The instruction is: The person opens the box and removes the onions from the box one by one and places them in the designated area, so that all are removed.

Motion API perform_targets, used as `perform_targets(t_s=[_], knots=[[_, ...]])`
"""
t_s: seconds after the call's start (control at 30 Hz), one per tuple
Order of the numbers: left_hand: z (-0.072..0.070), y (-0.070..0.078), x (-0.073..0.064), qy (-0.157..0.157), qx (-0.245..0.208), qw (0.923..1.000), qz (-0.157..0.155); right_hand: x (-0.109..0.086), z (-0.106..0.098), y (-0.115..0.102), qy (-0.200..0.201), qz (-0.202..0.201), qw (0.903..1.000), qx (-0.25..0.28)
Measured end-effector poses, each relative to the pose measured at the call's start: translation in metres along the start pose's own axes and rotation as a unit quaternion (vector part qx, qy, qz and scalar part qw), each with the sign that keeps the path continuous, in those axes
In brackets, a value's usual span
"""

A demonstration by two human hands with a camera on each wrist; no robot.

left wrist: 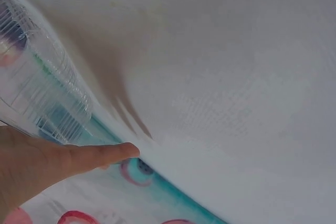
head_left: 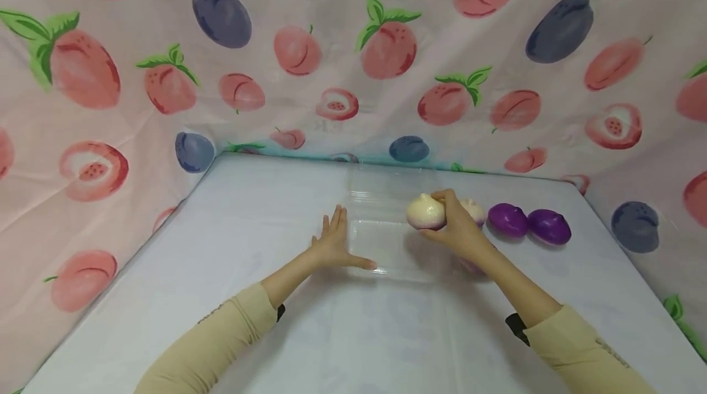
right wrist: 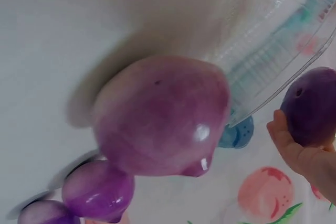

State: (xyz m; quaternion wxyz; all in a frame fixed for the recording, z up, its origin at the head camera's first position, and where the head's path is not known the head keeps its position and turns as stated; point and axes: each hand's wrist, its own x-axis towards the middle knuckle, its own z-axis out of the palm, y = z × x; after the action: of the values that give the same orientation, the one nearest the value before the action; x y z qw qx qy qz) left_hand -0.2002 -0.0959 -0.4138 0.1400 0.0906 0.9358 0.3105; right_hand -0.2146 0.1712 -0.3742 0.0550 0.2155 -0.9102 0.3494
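Observation:
My right hand (head_left: 461, 228) grips a glossy cream onion (head_left: 426, 212) with a purplish underside, over the right part of a clear plastic clamshell box (head_left: 381, 247). Seen from the right wrist, the fingers (right wrist: 294, 150) curl against the purple side of that onion. The left hand (head_left: 334, 247) has its fingers spread along the box's left edge, the thumb lying by its front edge. Behind my right hand a pale onion (head_left: 475, 211) is partly hidden. A pinkish-purple onion (right wrist: 163, 119) sits on the table beside the box, mostly covered by my right wrist in the head view.
Two deep purple onions, a left one (head_left: 508, 220) and a right one (head_left: 549, 226), lie side by side on the right of the white table (head_left: 248, 216). The box's lid (head_left: 386, 182) is folded back toward a fruit-printed cloth (head_left: 331, 26) that rises around the table.

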Motion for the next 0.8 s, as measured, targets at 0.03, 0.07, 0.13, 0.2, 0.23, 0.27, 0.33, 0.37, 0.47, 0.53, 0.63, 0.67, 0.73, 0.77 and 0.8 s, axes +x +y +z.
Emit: perform_targets(t_s=[0.03,0.07,0.13,0.2,0.23,0.27,0.33,0.37,0.47,0.53,0.63,0.67,0.73,0.77,0.8], knots=[[0.0,0.0,0.0,0.001,0.001,1.0,0.001,-0.002,-0.001,0.002,0.007,0.002,1.0,-0.001],[0.0,0.001,0.0,0.002,0.002,1.0,0.002,-0.004,-0.002,0.004,0.016,0.001,0.9999,-0.005],[-0.001,0.001,0.0,0.003,0.003,1.0,0.004,-0.007,-0.005,0.009,0.029,-0.001,0.9995,-0.011],[-0.001,0.001,0.0,0.001,0.006,1.0,0.006,-0.01,-0.008,0.014,0.031,-0.007,0.9994,-0.017],[-0.002,0.001,0.0,0.0,0.008,0.9999,0.007,-0.011,-0.01,0.016,0.029,-0.009,0.9993,-0.02],[-0.002,0.001,0.0,0.001,0.009,0.9999,0.007,-0.012,-0.012,0.018,0.025,-0.011,0.9994,-0.02],[-0.003,0.001,0.0,0.007,0.01,0.9999,0.009,-0.014,-0.016,0.022,0.016,-0.015,0.9995,-0.022],[-0.003,0.0,0.0,0.01,0.011,0.9998,0.011,-0.015,-0.019,0.024,0.012,-0.015,0.9996,-0.022],[-0.003,0.001,0.0,0.023,0.01,0.9996,0.016,-0.018,-0.027,0.03,0.009,-0.02,0.9991,-0.036],[-0.001,0.0,-0.001,0.024,0.009,0.9995,0.018,-0.022,-0.032,0.034,0.004,-0.019,0.9985,-0.05],[0.0,-0.001,-0.002,0.021,0.007,0.9995,0.02,-0.027,-0.039,0.039,-0.006,-0.004,0.9978,-0.066],[0.0,-0.001,-0.002,0.02,0.008,0.9996,0.02,-0.029,-0.042,0.04,-0.009,0.004,0.9975,-0.069],[0.0,-0.001,-0.003,0.021,0.01,0.9995,0.022,-0.032,-0.048,0.042,-0.013,0.019,0.9973,-0.07],[0.0,-0.001,-0.003,0.022,0.013,0.9994,0.023,-0.034,-0.05,0.043,-0.013,0.023,0.9971,-0.071],[0.0,-0.001,-0.003,0.022,0.014,0.9994,0.024,-0.035,-0.052,0.044,-0.015,0.027,0.997,-0.071]])
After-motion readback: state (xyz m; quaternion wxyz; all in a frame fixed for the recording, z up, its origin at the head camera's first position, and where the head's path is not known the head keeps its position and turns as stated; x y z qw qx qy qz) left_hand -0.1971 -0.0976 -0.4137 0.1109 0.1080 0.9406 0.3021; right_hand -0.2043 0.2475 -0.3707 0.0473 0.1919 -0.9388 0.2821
